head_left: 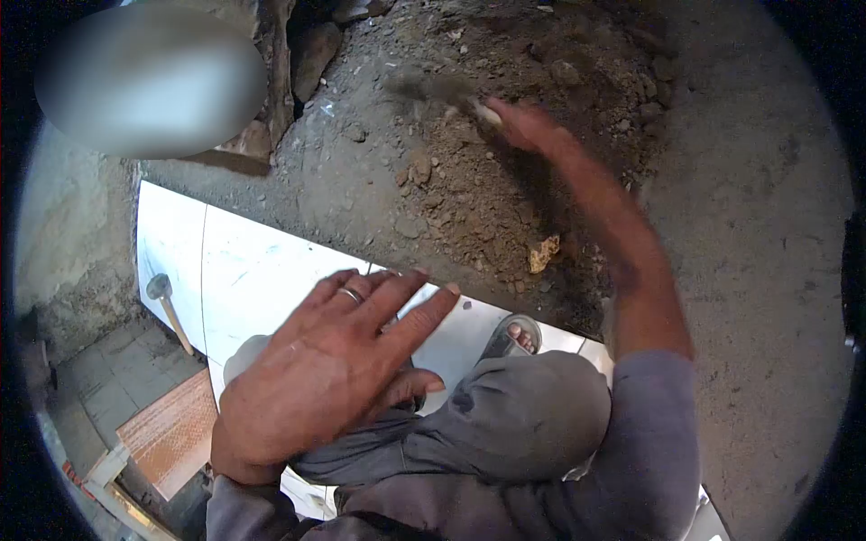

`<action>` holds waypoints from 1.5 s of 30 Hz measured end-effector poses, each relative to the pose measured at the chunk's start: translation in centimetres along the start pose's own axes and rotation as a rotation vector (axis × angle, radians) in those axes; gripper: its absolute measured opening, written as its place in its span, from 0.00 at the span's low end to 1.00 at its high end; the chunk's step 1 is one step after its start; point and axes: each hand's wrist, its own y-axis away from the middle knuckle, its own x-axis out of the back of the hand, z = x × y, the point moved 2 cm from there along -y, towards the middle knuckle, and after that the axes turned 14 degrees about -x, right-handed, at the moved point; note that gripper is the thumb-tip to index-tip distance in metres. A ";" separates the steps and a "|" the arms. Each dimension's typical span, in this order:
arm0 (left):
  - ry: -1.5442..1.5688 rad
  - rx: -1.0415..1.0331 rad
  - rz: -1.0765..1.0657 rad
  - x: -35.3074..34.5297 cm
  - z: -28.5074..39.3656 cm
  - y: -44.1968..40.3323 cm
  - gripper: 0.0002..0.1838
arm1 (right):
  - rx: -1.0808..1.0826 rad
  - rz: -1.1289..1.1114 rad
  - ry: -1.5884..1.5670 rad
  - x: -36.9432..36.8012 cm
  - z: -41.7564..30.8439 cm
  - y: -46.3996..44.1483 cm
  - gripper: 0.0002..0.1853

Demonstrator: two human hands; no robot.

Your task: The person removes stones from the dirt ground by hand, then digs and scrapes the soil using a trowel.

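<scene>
My right hand reaches out over the heap of soil, closed round the pale handle of a trowel; the blade is smeared by motion over the dirt. Nearer to me, my left hand hangs above my knee and the white tiles. It holds nothing, its fingers are stretched out and slightly apart, and a ring shows on one finger.
A mallet with a wooden handle lies on the tiles at the left. Below it is an orange-brown patterned tile. Large stones stand at the upper left, and grey floor runs down the right.
</scene>
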 end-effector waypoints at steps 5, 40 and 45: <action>-0.042 0.030 0.018 0.2 0.0 0.5 0.35 | 0.009 -0.336 0.235 -0.6 2.7 7.6 0.31; -0.104 -0.204 -0.142 -2.7 4.2 1.7 0.37 | -0.272 -0.334 -0.711 -9.5 -2.7 21.0 0.31; -0.064 -0.175 -0.163 -2.0 4.6 0.8 0.38 | -0.552 -0.850 -1.215 -17.4 -12.2 21.3 0.22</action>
